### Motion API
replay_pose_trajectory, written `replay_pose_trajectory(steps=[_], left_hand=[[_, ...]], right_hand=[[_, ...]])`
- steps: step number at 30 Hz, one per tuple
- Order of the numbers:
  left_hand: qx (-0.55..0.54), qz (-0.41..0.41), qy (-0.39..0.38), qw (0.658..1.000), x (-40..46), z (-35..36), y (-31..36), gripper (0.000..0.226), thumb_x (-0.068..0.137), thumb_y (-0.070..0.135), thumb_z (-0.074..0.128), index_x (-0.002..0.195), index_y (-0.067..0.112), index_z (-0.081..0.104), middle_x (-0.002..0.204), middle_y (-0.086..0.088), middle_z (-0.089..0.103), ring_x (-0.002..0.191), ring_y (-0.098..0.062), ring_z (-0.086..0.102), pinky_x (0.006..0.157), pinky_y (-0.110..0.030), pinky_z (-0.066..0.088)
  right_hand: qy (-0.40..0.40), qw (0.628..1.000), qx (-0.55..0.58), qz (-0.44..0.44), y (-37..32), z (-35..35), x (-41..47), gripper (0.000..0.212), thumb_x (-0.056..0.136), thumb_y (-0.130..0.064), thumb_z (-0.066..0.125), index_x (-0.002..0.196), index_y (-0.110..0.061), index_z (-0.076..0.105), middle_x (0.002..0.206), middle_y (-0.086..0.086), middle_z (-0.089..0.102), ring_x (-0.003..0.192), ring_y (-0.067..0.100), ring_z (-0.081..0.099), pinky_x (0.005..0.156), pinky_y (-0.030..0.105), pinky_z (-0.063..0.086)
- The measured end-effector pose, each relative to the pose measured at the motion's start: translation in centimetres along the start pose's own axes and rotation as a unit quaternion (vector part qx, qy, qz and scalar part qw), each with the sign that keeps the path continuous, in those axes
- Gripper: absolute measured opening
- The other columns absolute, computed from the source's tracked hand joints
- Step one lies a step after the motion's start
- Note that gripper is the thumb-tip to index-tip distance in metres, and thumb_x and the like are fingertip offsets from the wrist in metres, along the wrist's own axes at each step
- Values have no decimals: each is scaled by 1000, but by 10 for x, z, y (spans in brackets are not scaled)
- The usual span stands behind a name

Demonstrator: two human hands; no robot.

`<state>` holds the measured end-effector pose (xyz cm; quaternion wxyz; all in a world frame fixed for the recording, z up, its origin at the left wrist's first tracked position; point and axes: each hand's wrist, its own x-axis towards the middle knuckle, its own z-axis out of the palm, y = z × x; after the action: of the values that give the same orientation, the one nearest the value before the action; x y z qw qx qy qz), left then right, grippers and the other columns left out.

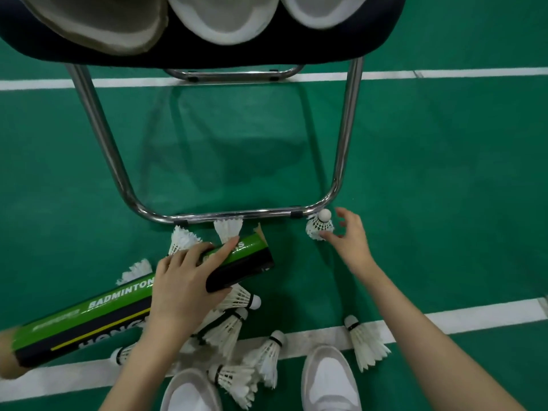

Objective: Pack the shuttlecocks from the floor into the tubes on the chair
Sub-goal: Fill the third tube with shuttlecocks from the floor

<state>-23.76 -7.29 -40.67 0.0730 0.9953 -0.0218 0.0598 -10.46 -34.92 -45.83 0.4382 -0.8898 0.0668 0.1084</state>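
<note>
Our shoes (329, 378) stood nearest, loose shuttlecocks (231, 330) heaped at ten o'clock of them. Farther out, our left hand (184, 286) gripped the green tube (89, 318), fingers curled round it. At one o'clock our right hand (348, 235), fingers spread and holding nothing, touched one shuttlecock (320, 228) by the chair leg (344, 137). We judged a clumsy pinch could crush its feathers.

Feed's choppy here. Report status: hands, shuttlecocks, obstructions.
Left hand grips tube. Right hand open, touching upright shuttlecock beside chair leg. More shuttlecocks loose on floor. Nothing blocking.
</note>
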Motion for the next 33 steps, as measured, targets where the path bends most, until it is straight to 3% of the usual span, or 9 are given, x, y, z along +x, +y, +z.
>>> replay_pose_trajectory(steps=[5, 9, 13, 16, 20, 24, 29, 33], left_hand=[[5, -7, -2, 1000, -1, -3, -2, 100, 53, 39, 88, 137, 38, 35, 106, -6, 65, 85, -32, 62, 72, -43, 47], [-1, -16, -7, 1000, -2, -3, -3, 99, 55, 39, 87, 138, 39, 34, 107, -7, 65, 87, -32, 61, 74, -42, 46], [-2, -20, -10, 1000, -4, -4, -1, 98, 56, 39, 86, 138, 40, 33, 107, -6, 64, 87, -32, 61, 73, -41, 45], [-1, -25, -10, 1000, -5, -3, -1, 96, 57, 39, 85, 138, 40, 34, 107, -6, 64, 86, -31, 61, 73, -41, 45], [-3, -34, -16, 999, -6, -4, 0, 96, 58, 41, 84, 138, 41, 32, 108, -5, 64, 88, -31, 61, 75, -40, 45], [-5, -39, -20, 999, -7, -4, 2, 97, 57, 42, 84, 138, 42, 31, 109, -4, 63, 88, -30, 61, 76, -40, 45], [-6, -35, -14, 999, -10, -4, 2, 97, 55, 40, 86, 137, 42, 34, 109, -4, 64, 89, -31, 61, 76, -41, 44], [-14, -36, -14, 999, -12, -3, 4, 95, 56, 39, 86, 136, 42, 35, 109, -5, 64, 90, -32, 61, 78, -42, 44]], right_hand=[[-3, 1000, -28, 8, 9, 14, 14, 56, 80, -19, 72, 130, -12, 48, 131, 8, 44, 126, 24, 32, 107, 34, 29], [-6, 1000, 1, 5, 12, 21, 14, 44, 79, -23, 72, 118, -15, 52, 119, 5, 48, 115, 21, 45, 101, 44, 40], [-63, 996, 61, -20, -1, 20, -1, 32, 82, -25, 70, 106, -32, 50, 119, 1, 55, 105, 16, 57, 89, 29, 46], [-131, 986, 90, -47, -17, 18, -25, 28, 85, -25, 66, 99, -41, 47, 106, -4, 62, 90, 8, 62, 73, 11, 44], [-144, 981, 83, -98, -33, 17, -48, 34, 83, -23, 67, 101, -45, 48, 114, -8, 53, 100, 3, 55, 79, 17, 46], [-149, 975, 95, -131, -45, 15, -67, 37, 82, -16, 69, 105, -39, 53, 112, -8, 48, 98, -15, 47, 77, 2, 38], [-156, 976, 41, -148, -48, 18, -78, 40, 77, -15, 74, 102, -41, 59, 112, -6, 45, 106, 0, 46, 94, 10, 34], [-158, 975, 32, -152, -55, 17, -80, 40, 75, -11, 75, 105, -33, 62, 112, -11, 43, 107, -13, 41, 89, 0, 30]])
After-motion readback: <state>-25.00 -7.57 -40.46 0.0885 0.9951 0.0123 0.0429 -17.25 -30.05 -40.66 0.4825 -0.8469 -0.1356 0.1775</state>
